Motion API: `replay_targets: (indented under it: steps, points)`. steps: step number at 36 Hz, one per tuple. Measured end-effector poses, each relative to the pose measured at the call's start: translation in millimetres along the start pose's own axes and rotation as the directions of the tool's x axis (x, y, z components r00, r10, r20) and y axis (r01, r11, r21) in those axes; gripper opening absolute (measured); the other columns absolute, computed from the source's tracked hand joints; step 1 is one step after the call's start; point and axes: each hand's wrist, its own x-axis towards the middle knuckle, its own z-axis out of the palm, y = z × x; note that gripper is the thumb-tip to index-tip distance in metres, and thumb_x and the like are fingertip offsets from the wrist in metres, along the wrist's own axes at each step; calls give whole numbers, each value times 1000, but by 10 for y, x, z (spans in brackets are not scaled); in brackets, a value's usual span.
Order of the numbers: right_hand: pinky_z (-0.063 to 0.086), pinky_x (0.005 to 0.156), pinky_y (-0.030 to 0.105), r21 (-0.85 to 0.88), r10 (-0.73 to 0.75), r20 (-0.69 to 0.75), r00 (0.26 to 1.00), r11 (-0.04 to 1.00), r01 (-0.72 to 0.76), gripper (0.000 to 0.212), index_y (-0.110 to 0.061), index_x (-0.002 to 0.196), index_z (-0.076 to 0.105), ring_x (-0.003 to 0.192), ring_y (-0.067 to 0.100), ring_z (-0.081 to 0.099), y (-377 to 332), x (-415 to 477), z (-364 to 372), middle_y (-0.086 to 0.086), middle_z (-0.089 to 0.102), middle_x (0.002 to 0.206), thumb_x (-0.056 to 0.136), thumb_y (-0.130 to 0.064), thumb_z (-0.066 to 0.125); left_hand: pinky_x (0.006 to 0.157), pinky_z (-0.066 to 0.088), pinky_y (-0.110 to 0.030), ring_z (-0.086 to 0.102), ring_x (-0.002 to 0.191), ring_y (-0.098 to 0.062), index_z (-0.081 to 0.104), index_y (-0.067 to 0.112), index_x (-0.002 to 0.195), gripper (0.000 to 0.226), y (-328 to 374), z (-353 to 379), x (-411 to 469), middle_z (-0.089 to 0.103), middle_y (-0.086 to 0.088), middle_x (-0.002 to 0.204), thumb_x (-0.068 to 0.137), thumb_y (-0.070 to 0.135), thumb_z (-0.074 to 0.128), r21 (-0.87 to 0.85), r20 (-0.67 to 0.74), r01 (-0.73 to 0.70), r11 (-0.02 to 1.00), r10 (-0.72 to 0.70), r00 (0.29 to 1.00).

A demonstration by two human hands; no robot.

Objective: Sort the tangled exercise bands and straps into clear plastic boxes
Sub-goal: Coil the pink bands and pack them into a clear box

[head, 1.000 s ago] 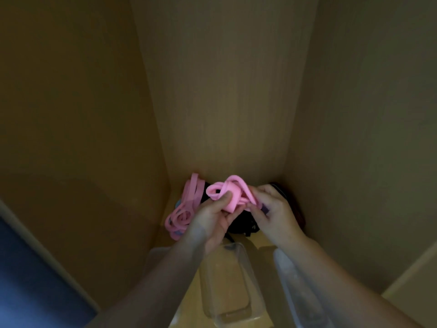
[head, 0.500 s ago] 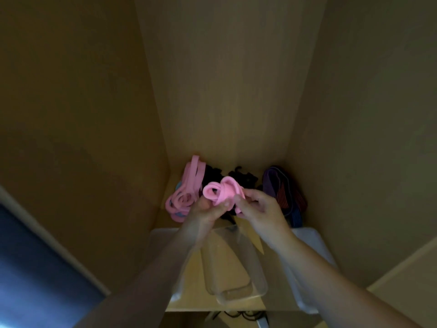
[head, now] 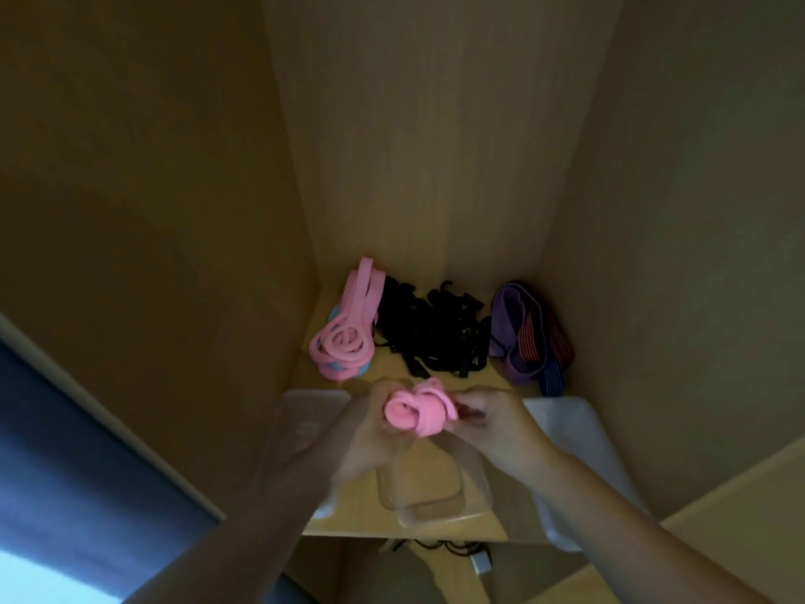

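Pink band (head: 417,412), coiled into 1 roll, is gripped by left hand (head: 368,433) and right hand (head: 494,425); next, likely, lowering it into the clear box (head: 429,494) beneath

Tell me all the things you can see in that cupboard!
rolled pink band: one, pink, held between both hands above the boxes
pink bands: one coiled pile, pink with a bit of blue beneath, back left of the shelf
black straps: one tangle, black, back middle
purple bands: one bunch, purple with red and blue striped ones, back right
clear plastic boxes: three see-through pieces, front of the shelf
shelf: one, light wood, under it all
cable: one, dark, below the shelf
left hand: grips the roll, blurred
right hand: pinches the roll
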Motion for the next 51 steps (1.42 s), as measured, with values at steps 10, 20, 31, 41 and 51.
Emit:
replay_targets:
  steps: [10,20,31,41,51]
  points:
    - [42,98,17,-369,-17,239,971,923,107,42,-28,134,54,111,-3,53,133,-46,74,-15,60,123,93,-22,61,59,46,-26,58,61,-14,65,26,74,31,-241,274,-236,63,7,63,65,56,66,631,-53,-130,765,209,976]
    - [29,107,20,-462,-80,271,959,863,203,32,-36,123,63,125,1,39,234,-6,35,-16,58,127,92,-30,61,78,37,-26,52,89,-11,75,31,91,29,-332,208,-282,69,19,101,83,39,48,600,46,-305,740,349,936]
    - [38,94,16,-474,-88,211,974,862,181,23,-13,113,71,111,12,55,-174,166,71,-1,60,119,94,-17,57,77,46,-23,58,83,-2,70,23,86,18,-411,-39,-465,65,11,91,82,24,52,469,-157,-248,848,356,921]
    - [40,100,30,-600,-52,571,819,655,460,46,-13,130,56,126,23,48,-634,633,944,7,52,137,94,-43,54,83,45,-9,59,105,-5,71,20,105,29,-713,-333,-1206,62,13,114,82,12,56,374,-280,97,922,13,960]
    - [48,89,42,-671,78,673,736,484,562,46,-13,132,49,116,35,54,-323,374,1686,16,53,130,97,-43,46,79,40,-7,59,94,-8,73,18,90,24,-776,-350,-1680,70,0,104,74,8,57,289,-412,225,930,-91,907]
